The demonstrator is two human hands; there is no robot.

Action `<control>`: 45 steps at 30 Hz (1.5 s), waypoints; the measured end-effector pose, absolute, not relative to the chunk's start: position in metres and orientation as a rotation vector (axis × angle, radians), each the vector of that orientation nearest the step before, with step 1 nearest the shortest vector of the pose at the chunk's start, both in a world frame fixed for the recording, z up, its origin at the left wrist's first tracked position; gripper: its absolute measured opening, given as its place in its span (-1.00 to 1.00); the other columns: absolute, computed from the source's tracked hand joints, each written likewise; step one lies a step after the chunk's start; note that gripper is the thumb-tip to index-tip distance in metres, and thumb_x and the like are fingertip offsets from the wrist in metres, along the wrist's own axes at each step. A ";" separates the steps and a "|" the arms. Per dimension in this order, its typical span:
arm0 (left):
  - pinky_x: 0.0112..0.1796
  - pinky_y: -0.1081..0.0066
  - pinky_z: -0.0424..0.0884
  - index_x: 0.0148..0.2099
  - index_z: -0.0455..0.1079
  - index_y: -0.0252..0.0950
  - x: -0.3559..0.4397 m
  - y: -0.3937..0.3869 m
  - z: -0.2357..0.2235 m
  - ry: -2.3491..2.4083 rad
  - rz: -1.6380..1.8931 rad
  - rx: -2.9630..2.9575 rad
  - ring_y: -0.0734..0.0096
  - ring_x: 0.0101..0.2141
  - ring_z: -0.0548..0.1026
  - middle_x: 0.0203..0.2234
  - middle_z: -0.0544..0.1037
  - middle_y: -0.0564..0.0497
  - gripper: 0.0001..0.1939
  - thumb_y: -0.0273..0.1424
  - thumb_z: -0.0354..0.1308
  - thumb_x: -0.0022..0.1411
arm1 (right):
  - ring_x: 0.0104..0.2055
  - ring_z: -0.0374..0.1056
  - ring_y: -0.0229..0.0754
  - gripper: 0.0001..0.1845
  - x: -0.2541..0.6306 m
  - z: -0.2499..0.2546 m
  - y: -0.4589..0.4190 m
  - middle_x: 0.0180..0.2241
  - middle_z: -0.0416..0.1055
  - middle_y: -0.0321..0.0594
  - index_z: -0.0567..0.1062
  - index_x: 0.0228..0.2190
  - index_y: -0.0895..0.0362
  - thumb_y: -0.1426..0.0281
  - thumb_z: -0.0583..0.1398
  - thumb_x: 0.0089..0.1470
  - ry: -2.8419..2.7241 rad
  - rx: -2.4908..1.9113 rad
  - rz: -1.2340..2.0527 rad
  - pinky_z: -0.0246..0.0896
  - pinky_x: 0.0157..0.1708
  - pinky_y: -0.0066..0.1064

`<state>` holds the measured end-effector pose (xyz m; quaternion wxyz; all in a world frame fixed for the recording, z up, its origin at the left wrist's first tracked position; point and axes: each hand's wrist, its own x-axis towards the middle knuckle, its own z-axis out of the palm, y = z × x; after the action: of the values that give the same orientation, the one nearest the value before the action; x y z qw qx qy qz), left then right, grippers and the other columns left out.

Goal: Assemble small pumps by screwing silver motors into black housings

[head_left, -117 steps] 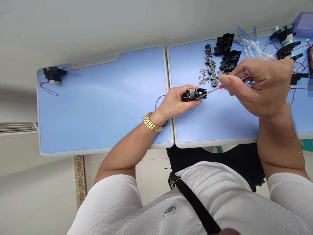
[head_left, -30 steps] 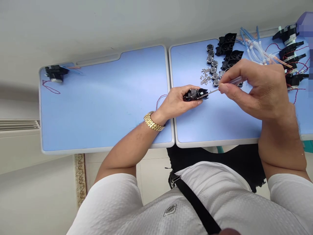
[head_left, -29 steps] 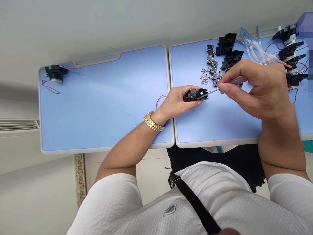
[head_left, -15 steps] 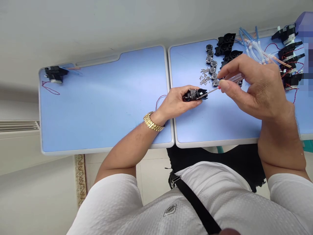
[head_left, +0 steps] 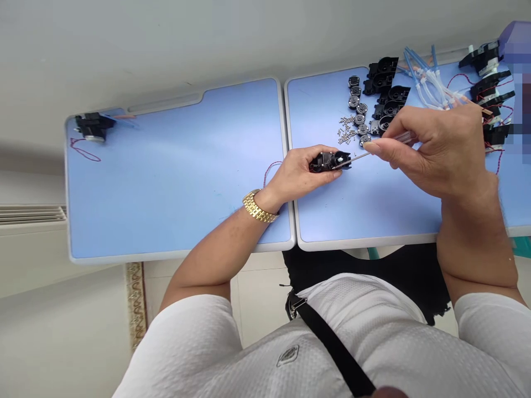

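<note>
My left hand [head_left: 296, 172] is closed around a small black plastic housing [head_left: 329, 161] with a round opening and some metal parts inside. My right hand [head_left: 431, 149] pinches a screwdriver [head_left: 373, 151] with a transparent handle. Its thin metal shaft runs left, and the tip rests at the housing's right end. Just beyond my right fingertips lies a column of round metal-cased parts [head_left: 359, 108]. A loose scatter of tiny screws [head_left: 346, 130] sits to their left. The screw seat under the tip is hidden.
Black moulded housings [head_left: 388, 91], branched plastic tubing [head_left: 431, 88] and wired assemblies [head_left: 487, 85] lie along the far side of the right blue desk [head_left: 323, 210]. The left blue desk [head_left: 166, 193] holds a black assembly [head_left: 93, 125] and a loop of red wire [head_left: 84, 151].
My right hand has shifted slightly right and lower, bringing the screwdriver handle flatter. The screwdriver tip stays at the housing, and my left hand stays almost still.
</note>
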<state>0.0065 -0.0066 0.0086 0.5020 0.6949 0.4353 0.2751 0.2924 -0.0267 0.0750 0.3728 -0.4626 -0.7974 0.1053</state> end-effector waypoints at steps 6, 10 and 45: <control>-0.11 0.31 0.63 0.14 0.76 -0.25 0.007 -0.008 0.010 1.069 0.664 1.670 0.25 -0.16 0.73 -0.15 0.82 -0.05 -0.50 -0.10 0.56 0.26 | -0.26 0.68 -0.03 -0.88 0.287 0.079 -0.030 -0.20 0.78 -0.34 0.64 -0.10 -0.15 0.16 0.40 0.36 -2.024 -1.143 0.437 0.55 -0.23 -0.16; -0.12 0.31 0.64 0.16 0.76 -0.25 0.007 -0.008 0.010 1.068 0.670 1.652 0.25 -0.17 0.74 -0.14 0.83 -0.06 -0.50 -0.12 0.55 0.26 | -0.30 0.67 -0.07 -0.92 0.284 0.081 -0.031 -0.20 0.77 -0.35 0.60 -0.18 -0.13 0.29 0.40 0.33 -2.007 -1.034 0.478 0.61 -0.24 -0.15; -0.07 0.33 0.63 0.16 0.75 -0.28 0.006 -0.006 0.009 1.060 0.670 1.671 0.25 -0.15 0.74 -0.17 0.82 -0.05 -0.48 -0.09 0.57 0.28 | -0.25 0.73 -0.09 -0.87 0.288 0.086 -0.033 -0.14 0.78 -0.34 0.57 -0.06 -0.10 0.36 0.37 0.41 -2.114 -1.050 0.479 0.57 -0.23 -0.20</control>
<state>0.0061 -0.0064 0.0087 0.5023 0.6916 0.4388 0.2772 0.2880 -0.0326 0.0860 0.3584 -0.4071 -0.8194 0.1855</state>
